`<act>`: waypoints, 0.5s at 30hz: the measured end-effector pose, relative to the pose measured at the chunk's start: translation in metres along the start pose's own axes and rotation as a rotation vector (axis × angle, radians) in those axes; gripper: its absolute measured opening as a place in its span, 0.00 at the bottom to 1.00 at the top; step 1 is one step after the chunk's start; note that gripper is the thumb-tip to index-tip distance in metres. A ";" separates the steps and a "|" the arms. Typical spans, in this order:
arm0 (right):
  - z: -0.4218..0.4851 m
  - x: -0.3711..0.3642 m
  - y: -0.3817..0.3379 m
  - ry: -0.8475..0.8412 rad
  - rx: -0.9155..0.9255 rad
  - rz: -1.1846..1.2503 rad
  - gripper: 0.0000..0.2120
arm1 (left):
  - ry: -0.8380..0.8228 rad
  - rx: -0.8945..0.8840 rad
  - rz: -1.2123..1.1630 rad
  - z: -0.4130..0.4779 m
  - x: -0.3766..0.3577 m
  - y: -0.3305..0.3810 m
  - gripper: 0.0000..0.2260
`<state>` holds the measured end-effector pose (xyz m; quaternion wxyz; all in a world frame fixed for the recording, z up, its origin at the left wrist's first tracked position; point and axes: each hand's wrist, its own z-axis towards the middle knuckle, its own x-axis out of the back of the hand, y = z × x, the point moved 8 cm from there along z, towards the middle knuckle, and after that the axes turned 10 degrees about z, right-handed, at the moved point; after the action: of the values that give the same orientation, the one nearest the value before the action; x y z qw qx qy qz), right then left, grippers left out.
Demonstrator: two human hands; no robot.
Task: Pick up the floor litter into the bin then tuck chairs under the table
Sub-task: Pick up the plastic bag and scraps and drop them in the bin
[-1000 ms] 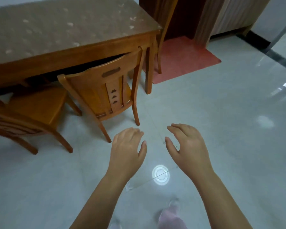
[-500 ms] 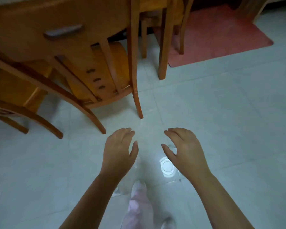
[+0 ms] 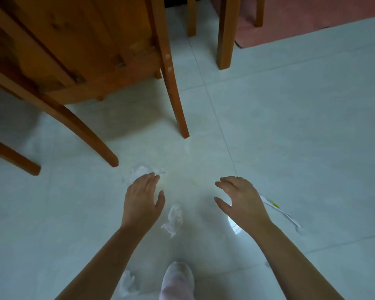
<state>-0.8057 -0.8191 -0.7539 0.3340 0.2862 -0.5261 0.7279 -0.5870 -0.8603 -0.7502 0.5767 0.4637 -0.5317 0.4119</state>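
Pale floor tiles (image 3: 290,126) hold crumpled tissue (image 3: 174,219) between 2 empty, relaxed hands (image 3: 142,201) (image 3: 244,203).

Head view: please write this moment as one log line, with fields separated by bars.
step: litter pickup | left hand: open, near tissue | right hand: open, near wrapper | second tissue: between hands | bin: unseen

The pale tiled floor (image 3: 290,126) carried a wooden chair (image 3: 95,61), its legs standing on the tiles. Just in front of the chair lay a crumpled white tissue (image 3: 139,171). A second tissue (image 3: 174,218) lay farther out from the chair, and a third (image 3: 127,282) farther still, beside a pale shoe (image 3: 178,278). Out to the chair's right lay a flat white wrapper (image 3: 275,205) with a yellow-green spot. Behind the chair stood a thicker wooden leg (image 3: 225,33) and a red mat (image 3: 312,16).
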 end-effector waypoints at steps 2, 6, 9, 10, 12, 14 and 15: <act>-0.011 -0.027 0.031 0.009 0.002 0.015 0.15 | -0.002 0.011 0.000 0.006 -0.035 -0.011 0.16; -0.031 -0.067 0.095 -0.001 -0.067 -0.005 0.15 | -0.017 0.032 0.036 0.018 -0.096 -0.037 0.17; -0.042 -0.087 0.142 -0.038 -0.212 -0.004 0.18 | -0.051 0.013 0.099 0.028 -0.128 -0.054 0.21; -0.045 -0.092 0.156 -0.052 -0.259 -0.003 0.18 | -0.049 0.005 0.114 0.030 -0.135 -0.059 0.21; -0.051 -0.098 0.182 -0.063 -0.346 -0.009 0.18 | -0.038 0.018 0.112 0.036 -0.144 -0.068 0.20; -0.058 -0.100 0.203 -0.065 -0.442 -0.009 0.16 | -0.028 0.043 0.090 0.039 -0.150 -0.074 0.18; -0.061 -0.101 0.212 -0.072 -0.487 -0.007 0.16 | -0.033 0.054 0.085 0.041 -0.154 -0.076 0.19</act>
<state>-0.9149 -0.8264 -0.9704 0.3768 0.2250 -0.6964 0.5678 -0.5371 -0.9146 -0.9105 0.5370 0.4631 -0.5491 0.4424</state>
